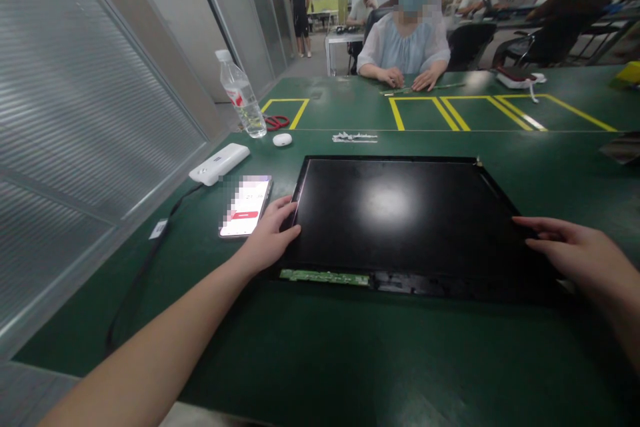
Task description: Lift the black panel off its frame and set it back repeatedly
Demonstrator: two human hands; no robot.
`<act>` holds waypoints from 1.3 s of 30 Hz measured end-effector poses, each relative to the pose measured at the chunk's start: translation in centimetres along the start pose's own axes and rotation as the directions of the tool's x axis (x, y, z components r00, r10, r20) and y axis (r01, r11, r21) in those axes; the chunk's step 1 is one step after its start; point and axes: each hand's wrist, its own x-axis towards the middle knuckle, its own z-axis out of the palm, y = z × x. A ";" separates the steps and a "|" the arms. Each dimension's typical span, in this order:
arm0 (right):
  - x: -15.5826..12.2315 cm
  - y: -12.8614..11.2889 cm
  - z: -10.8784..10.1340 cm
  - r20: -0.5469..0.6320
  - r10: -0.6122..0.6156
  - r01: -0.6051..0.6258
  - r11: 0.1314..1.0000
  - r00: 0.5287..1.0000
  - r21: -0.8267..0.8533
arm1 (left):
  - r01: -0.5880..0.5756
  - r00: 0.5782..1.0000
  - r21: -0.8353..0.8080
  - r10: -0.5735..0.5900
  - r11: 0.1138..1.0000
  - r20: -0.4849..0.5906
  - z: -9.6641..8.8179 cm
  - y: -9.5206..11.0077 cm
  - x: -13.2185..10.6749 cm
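A black display panel in a dark frame lies flat on the green table in front of me. Along its near edge runs a narrow green circuit board. My left hand holds the panel's left edge, thumb on top and fingers curled at the side. At the opposite edge, my right hand grips the frame between thumb and fingers; part of its grip is hidden. Just left of my left hand is a phone with a lit screen.
A white power bank with a black cable, a water bottle, red-handled scissors and a white earbud case stand at the left. White strips lie beyond the panel. Across the table, a co-worker handles a thin strip.
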 end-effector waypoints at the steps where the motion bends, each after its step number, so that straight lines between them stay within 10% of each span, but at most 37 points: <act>1: 0.0 0.0 0.0 0.000 -0.001 0.001 1.000 1.000 -0.005 | 0.002 1.000 0.003 -0.002 1.000 0.002 0.0 0.1 0.0; 30: -0.7 -1.4 -0.4 0.049 0.040 -0.035 0.994 0.998 -0.099 | -0.141 0.989 0.204 0.132 0.969 0.060 -0.1 -0.5 -1.4; 39: 0.2 -0.2 -0.3 0.056 -0.182 0.190 0.939 0.982 -0.288 | -0.466 0.873 0.218 0.405 0.858 0.272 -2.9 0.4 -1.7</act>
